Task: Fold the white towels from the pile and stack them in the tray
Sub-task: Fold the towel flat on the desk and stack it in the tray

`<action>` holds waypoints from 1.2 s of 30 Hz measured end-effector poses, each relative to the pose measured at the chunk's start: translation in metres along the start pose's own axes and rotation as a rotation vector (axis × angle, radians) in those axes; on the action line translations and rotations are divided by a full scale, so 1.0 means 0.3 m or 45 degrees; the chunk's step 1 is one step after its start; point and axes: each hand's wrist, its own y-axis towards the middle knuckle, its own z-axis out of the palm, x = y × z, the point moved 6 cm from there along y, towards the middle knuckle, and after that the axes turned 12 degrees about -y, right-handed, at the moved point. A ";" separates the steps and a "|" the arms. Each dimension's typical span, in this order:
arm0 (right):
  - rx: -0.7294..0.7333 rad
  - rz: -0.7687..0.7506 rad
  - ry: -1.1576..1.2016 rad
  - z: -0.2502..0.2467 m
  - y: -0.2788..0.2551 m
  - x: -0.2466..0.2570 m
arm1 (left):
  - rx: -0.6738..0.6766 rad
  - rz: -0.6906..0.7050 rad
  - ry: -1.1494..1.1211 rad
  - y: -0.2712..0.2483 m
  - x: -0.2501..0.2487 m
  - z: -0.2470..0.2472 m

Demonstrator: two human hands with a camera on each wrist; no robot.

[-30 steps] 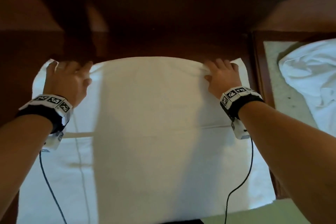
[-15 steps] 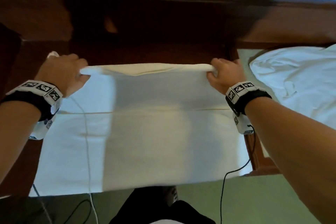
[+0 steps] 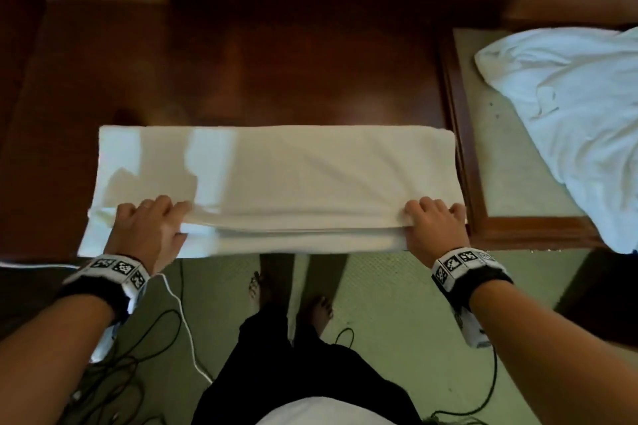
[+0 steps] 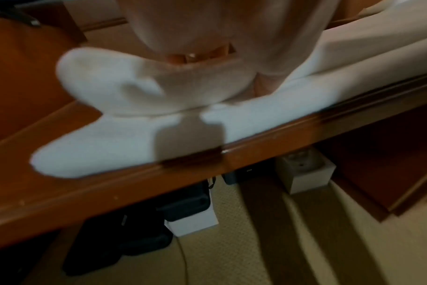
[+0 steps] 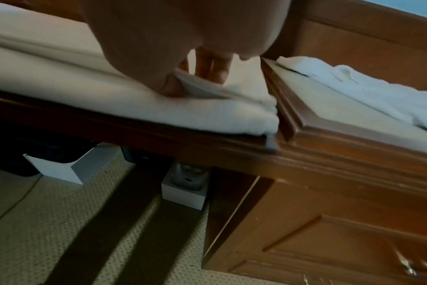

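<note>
A white towel [image 3: 276, 176] lies folded in half across the dark wooden table [image 3: 293, 62], its doubled edges along the near edge. My left hand [image 3: 148, 228] grips the upper layer at the near left corner, fingers on top and thumb under the fold. At the near right corner my right hand [image 3: 431, 228] pinches the upper layer. In the right wrist view the thumb and fingers [image 5: 212, 71] squeeze a flap of the towel [image 5: 110, 92]. The left wrist view shows the towel [image 4: 134, 135] bunched under the hand. The pile of white towels [image 3: 569, 114] lies crumpled to the right.
The pile rests on a wood-framed surface [image 3: 462, 148] with a pale top, butted against the table's right end. Black and white cables [image 3: 179, 314] trail over the green carpet by my feet. White boxes [image 5: 183, 190] stand under the table.
Both hands lifted the towel's far edge and carried it toward me, laying it over the near half. The towel now lies doubled, and the far part of the table is bare.
</note>
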 end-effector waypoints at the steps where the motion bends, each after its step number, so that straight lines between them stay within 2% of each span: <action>1: 0.054 0.021 -0.004 0.026 -0.014 0.004 | 0.024 -0.032 -0.028 -0.014 0.001 0.019; 4: 0.067 0.058 -0.005 0.048 -0.029 0.007 | 0.025 0.018 -0.063 -0.024 -0.034 0.027; 6: 0.119 0.005 0.066 0.072 -0.020 0.025 | 0.076 0.054 -0.107 -0.023 -0.051 0.047; 8: 0.199 -0.038 0.149 0.097 0.015 0.033 | 0.100 -0.015 -0.201 0.013 -0.029 0.057; 10: 0.232 -0.030 0.230 0.092 0.062 0.024 | 0.055 -0.044 -0.273 0.065 0.002 0.053; 11: 0.210 -0.014 0.271 0.077 0.072 0.014 | 0.012 -0.028 -0.311 0.083 0.014 0.045; 13: 0.052 0.031 0.316 0.040 0.055 -0.001 | -0.081 0.037 -0.349 0.079 0.045 0.037; 15: -0.042 -0.012 0.285 0.043 -0.010 0.006 | -0.089 0.110 -0.310 0.026 0.064 0.060; 18: 0.088 -0.103 0.176 0.111 -0.083 0.031 | 0.015 0.163 -0.247 -0.033 0.074 0.112; 23: 0.113 0.100 0.268 0.115 -0.075 -0.002 | -0.054 0.159 -0.193 -0.054 0.100 0.102; 28: 0.198 0.081 0.171 0.142 -0.134 0.000 | -0.005 0.166 -0.171 -0.078 0.125 0.119; 30: 0.123 0.105 0.132 0.091 -0.113 0.060 | -0.014 0.168 -0.206 -0.074 0.135 0.107; 33: -0.115 -0.158 0.116 0.011 -0.071 0.253 | -0.031 0.158 -0.172 -0.064 0.181 0.067; 35: -0.135 -0.309 0.156 -0.007 -0.047 0.353 | -0.037 0.115 -0.130 -0.061 0.238 0.037; 36: -0.136 -0.312 0.204 -0.012 -0.035 0.370 | -0.061 0.099 -0.131 -0.067 0.267 0.019</action>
